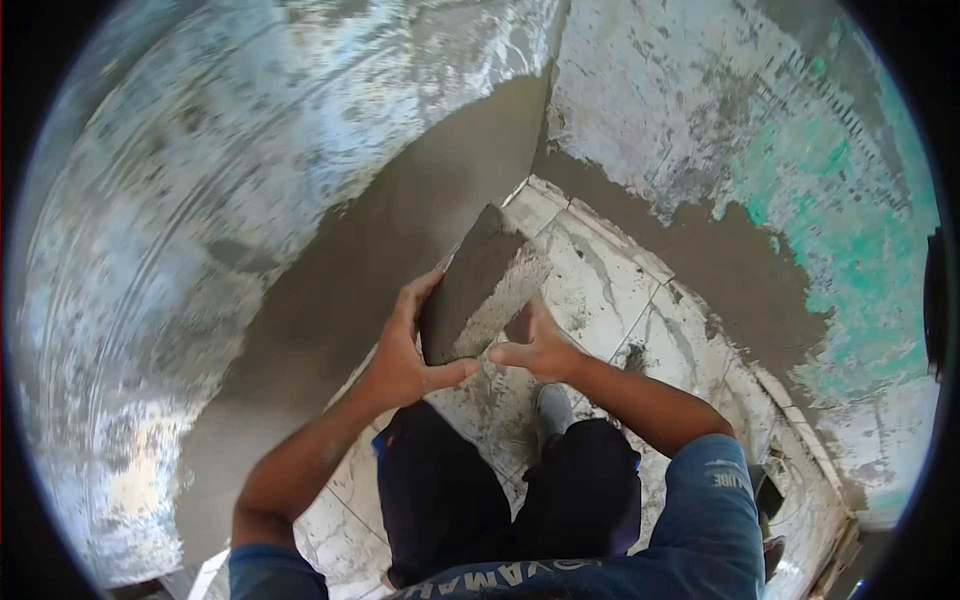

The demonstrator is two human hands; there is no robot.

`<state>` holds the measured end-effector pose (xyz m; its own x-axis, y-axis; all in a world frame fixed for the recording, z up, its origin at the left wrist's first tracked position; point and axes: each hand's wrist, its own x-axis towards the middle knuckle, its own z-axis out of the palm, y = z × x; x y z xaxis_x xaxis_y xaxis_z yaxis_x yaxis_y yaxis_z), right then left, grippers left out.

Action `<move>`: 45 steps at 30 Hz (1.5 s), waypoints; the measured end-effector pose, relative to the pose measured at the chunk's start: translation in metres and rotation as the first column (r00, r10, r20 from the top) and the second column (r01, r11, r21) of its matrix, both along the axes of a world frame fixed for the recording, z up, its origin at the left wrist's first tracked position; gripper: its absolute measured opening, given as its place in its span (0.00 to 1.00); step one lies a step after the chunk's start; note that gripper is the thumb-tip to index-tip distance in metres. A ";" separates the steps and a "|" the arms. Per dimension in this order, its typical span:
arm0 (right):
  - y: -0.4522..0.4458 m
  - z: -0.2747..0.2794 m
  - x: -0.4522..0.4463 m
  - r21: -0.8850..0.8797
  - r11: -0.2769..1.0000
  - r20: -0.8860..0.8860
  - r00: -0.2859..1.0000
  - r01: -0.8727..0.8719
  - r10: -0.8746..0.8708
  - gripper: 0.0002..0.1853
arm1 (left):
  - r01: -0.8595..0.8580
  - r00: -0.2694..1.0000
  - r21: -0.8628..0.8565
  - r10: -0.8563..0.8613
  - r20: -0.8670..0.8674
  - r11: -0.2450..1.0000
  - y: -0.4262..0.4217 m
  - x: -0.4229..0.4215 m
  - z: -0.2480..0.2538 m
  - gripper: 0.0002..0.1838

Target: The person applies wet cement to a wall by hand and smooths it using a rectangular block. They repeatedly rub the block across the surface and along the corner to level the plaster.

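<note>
L hand (408, 350) & R hand (540, 346) both grip mortar-smeared block (470, 285) over tile flr (600, 325), not set down yet; low cement render (335, 290) prob. mostly done, upper L wall (200, 170) & upper R wall (660, 100) w/o fresh coat.

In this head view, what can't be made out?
Head view:
Grey, rough rectangular block: underside, facing away from the camera.
Left hand: some fingers, behind the block.
Narrow black object, far right: cut off by the lens border.
Blue cloth shirt: cut off by bottom edge.
</note>
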<state>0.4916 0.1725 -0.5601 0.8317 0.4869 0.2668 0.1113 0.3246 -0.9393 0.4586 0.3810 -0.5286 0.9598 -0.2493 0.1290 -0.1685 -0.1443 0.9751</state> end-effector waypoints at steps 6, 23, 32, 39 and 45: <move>0.007 -0.125 0.077 0.303 0.953 -0.310 0.947 0.018 0.080 0.57 | -0.091 0.975 0.772 -0.102 0.198 0.629 0.002 0.061 -0.046 0.61; -0.023 -0.251 0.430 0.036 0.436 0.398 0.388 0.899 -0.832 0.47 | -0.870 0.463 0.156 -0.664 0.588 -0.468 0.177 0.061 0.178 0.35; 0.013 -0.250 0.407 -0.060 0.423 0.304 0.420 0.904 -0.855 0.45 | -0.839 0.502 0.133 -0.656 0.564 -0.528 0.183 0.057 0.178 0.37; 0.125 -0.295 0.181 -0.011 0.763 0.549 0.641 0.647 -0.536 0.34 | -0.834 0.500 0.108 -0.660 0.560 -0.541 0.185 0.054 0.180 0.37; 0.027 -0.252 0.341 0.152 0.407 0.302 0.350 0.901 -0.887 0.39 | -0.866 0.463 0.124 -0.681 0.567 -0.485 0.179 0.059 0.177 0.36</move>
<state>0.8322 0.1998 -0.8122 0.6605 -0.4808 0.5767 0.5738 -0.1722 -0.8007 0.5177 0.5602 -0.3514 0.6847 -0.6037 0.4084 0.2325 -0.3502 -0.9074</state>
